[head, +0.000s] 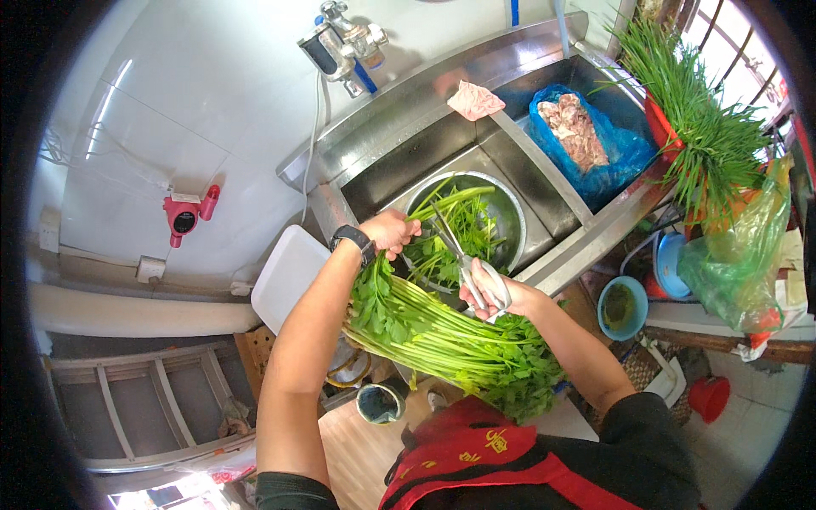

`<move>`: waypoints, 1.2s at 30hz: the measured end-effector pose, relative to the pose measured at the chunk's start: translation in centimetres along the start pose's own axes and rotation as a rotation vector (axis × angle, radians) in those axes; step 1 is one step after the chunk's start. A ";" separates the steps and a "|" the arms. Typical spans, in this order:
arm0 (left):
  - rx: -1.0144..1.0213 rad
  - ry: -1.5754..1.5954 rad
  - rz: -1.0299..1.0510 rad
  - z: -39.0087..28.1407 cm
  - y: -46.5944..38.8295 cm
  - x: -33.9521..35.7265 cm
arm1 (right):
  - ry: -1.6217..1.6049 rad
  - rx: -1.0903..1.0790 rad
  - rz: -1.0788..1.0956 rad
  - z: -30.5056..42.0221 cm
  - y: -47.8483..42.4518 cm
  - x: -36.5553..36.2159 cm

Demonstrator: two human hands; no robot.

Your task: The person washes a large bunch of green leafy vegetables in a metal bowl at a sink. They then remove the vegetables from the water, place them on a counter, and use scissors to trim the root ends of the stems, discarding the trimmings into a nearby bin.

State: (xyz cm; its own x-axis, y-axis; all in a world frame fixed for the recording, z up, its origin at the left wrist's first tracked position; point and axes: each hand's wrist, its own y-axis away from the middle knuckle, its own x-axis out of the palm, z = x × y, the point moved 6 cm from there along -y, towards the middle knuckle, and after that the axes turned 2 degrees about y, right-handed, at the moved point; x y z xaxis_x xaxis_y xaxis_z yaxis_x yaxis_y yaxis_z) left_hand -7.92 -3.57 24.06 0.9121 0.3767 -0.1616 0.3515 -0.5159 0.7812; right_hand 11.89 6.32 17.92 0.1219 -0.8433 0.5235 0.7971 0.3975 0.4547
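Note:
My left hand (pixel 389 233), with a dark watch on the wrist, is closed around green celery stalks (pixel 462 196) that reach out over a round metal bowl (pixel 515 226) in the left sink basin. In my right hand (pixel 489 294) is a pair of scissors (pixel 460 252) with light grey handles; the blades are parted and point up toward the stalks. Cut leafy celery pieces (pixel 440 258) lie in the bowl. A large bundle of leafy celery (pixel 440 328) rests between the sink and my red apron (pixel 472 433), below both hands.
Meat (pixel 575 132) in a blue plastic bag (pixel 621 156) fills the right basin (pixel 590 70). A pink cloth (pixel 475 101) lies on the divider. Long green leaves (pixel 701 115) stand in a red container at the right. A white tray (pixel 287 274) leans left of the bowl; light-blue buckets (pixel 622 308) sit right.

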 end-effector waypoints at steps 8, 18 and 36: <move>-0.046 -0.133 0.064 1.1 -0.7 -0.1 | 0.125 -0.067 -0.002 1.3 -2.2 -1.4; -0.115 -0.166 0.089 3.2 -1.0 -2.3 | 0.100 -0.053 -0.184 1.6 0.8 -0.7; 0.696 -0.354 -0.871 -2.2 4.0 -2.9 | -0.039 -0.305 -0.743 -1.9 19.4 -6.9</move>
State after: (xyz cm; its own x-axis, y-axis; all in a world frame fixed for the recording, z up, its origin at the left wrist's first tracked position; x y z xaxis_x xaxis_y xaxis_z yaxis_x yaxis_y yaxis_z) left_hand -9.63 -4.98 28.98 0.2750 0.6317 -0.7248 0.8265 -0.5405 -0.1575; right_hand 27.60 19.17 21.78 -0.5201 -0.8331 0.1884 0.7889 -0.3840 0.4798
